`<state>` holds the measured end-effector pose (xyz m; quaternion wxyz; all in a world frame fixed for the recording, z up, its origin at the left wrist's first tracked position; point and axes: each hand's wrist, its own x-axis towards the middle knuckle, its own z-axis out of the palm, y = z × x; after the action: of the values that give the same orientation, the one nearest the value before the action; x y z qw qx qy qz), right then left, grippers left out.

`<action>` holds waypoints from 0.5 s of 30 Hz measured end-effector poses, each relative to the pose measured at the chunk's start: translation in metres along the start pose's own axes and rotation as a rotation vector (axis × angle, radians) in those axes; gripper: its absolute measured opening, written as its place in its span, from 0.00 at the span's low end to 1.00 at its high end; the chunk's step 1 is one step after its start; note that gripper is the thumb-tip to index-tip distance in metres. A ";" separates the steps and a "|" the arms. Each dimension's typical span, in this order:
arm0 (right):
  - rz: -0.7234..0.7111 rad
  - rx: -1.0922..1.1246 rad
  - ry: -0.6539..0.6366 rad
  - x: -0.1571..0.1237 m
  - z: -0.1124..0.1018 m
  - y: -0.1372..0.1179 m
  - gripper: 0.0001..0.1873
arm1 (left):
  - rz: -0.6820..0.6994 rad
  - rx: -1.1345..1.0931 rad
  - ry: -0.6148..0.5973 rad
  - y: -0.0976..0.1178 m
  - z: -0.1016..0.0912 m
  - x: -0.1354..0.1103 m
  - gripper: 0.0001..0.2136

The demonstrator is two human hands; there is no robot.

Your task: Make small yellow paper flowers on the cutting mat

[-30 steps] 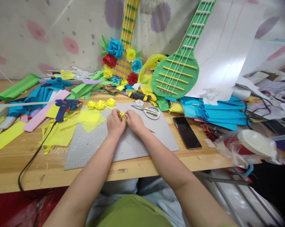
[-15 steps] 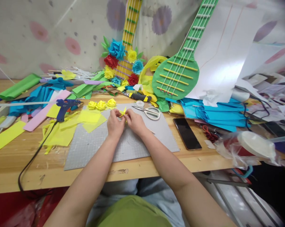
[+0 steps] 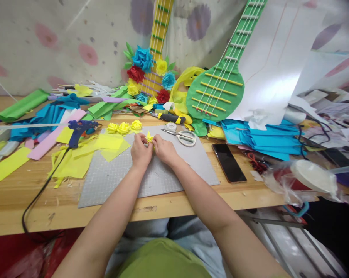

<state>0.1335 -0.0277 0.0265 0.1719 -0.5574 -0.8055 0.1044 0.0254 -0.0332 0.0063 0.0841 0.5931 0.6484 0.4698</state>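
Between my two hands is a small yellow paper flower (image 3: 149, 137) with pointed petals, held over the grey cutting mat (image 3: 116, 185). My left hand (image 3: 140, 150) pinches it from the left, fingers curled. From the right, the fingertips of my right hand (image 3: 164, 150) press on it as well. My fingers hide its lower part. Just behind my left hand sit three finished yellow paper flowers (image 3: 123, 128). Scissors (image 3: 186, 137) and a roll of clear tape (image 3: 171, 126) lie beyond my right hand. Yellow paper pieces (image 3: 112, 144) rest at the mat's left.
A blue glue gun (image 3: 76, 133) with a black cord stands at the left. To the right lies a phone (image 3: 229, 163). A green paper instrument (image 3: 217, 92) and a yellow one (image 3: 159, 34) lean at the back. A yellow-black cutter (image 3: 171, 118) lies before them.
The petals of the yellow paper flower have turned and now point more upward between my fingers. Both hands stay in nearly the same place.
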 end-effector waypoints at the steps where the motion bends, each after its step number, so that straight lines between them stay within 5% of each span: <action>1: -0.023 0.024 0.002 0.000 -0.001 0.000 0.12 | 0.003 -0.016 0.006 -0.001 0.000 0.000 0.14; 6: -0.080 0.108 0.044 -0.002 -0.002 0.003 0.09 | 0.032 -0.101 0.014 -0.003 0.001 0.001 0.12; 15: 0.027 -0.028 0.078 0.001 -0.002 0.004 0.12 | 0.033 -0.091 -0.015 -0.002 0.001 -0.001 0.10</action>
<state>0.1371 -0.0252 0.0267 0.1941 -0.5743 -0.7919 0.0735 0.0245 -0.0327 0.0038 0.1078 0.6028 0.6158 0.4957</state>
